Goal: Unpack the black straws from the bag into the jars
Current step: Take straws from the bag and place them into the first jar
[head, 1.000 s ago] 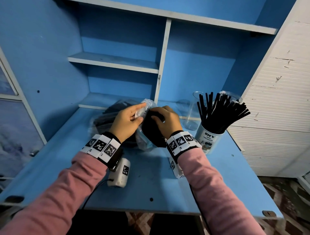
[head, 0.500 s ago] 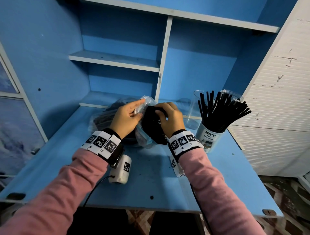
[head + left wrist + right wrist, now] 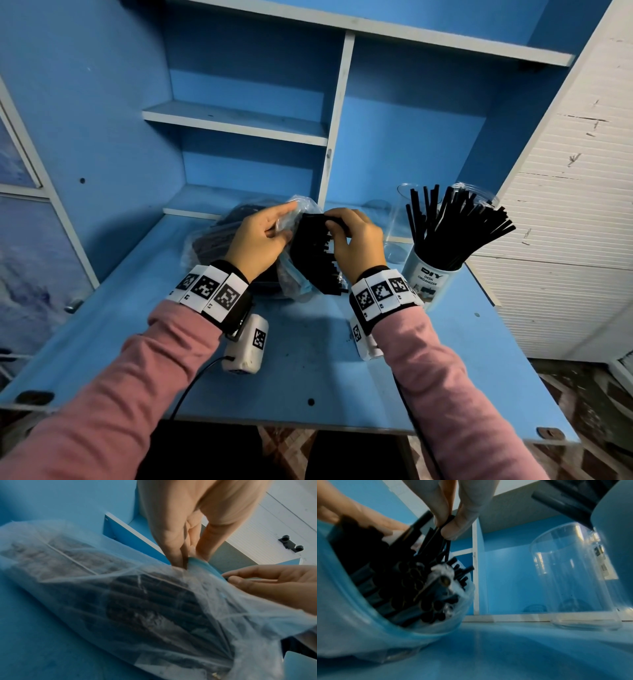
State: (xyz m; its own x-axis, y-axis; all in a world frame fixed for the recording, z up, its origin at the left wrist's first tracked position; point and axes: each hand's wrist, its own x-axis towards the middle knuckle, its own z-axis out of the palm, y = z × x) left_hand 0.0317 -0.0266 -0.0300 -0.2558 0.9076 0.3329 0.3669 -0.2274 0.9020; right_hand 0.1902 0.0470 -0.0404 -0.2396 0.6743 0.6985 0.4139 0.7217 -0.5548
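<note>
A clear plastic bag [image 3: 294, 284] [image 3: 120, 601] [image 3: 351, 622] full of black straws [image 3: 311, 253] [image 3: 402, 574] stands tilted on the blue desk [image 3: 308, 359]. My left hand [image 3: 260, 236] [image 3: 181, 555] pinches the rim of the bag's mouth and holds it apart. At the mouth my right hand [image 3: 352, 236] [image 3: 448, 524] pinches a few black straws between thumb and fingers. To the right stands a labelled jar [image 3: 428, 281] packed with black straws [image 3: 455, 226]. An empty clear jar [image 3: 400, 222] [image 3: 578, 577] stands behind it.
More bagged black straws [image 3: 219, 240] lie behind my left hand. Blue shelves [image 3: 236, 120] rise at the back, with a white divider [image 3: 334, 137]. A white slatted panel [image 3: 561, 222] flanks the desk on the right.
Both hands and the bag's mouth have risen slightly. My right hand's fingers have closed on straws at the bag's opening, and more of the black bundle shows.
</note>
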